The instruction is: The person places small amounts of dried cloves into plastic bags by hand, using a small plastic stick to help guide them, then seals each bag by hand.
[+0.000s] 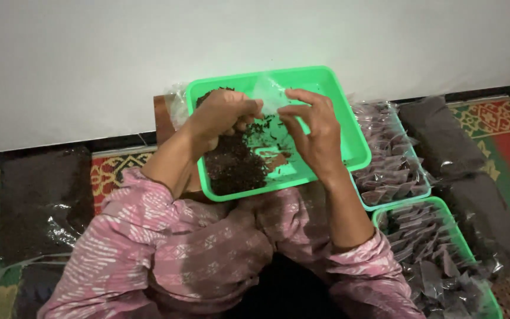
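A green plastic tray (pixel 349 127) rests on my lap, holding a heap of dark loose tea-like leaves (pixel 234 165). Over it I hold a small clear plastic bag (pixel 268 97) with both hands. My left hand (pixel 222 115) pinches the bag's left edge, fingers curled, just above the leaf heap. My right hand (pixel 314 130) grips the bag's right side with thumb and fingers. Some dark leaves show inside or behind the bag.
Two trays of filled small packets sit at my right: a pale-rimmed one (pixel 394 162) and a green one (pixel 438 266). Large dark plastic bags lie at left (pixel 42 201) and right (pixel 444 139) on a patterned mat. A white wall (pixel 119 59) stands ahead.
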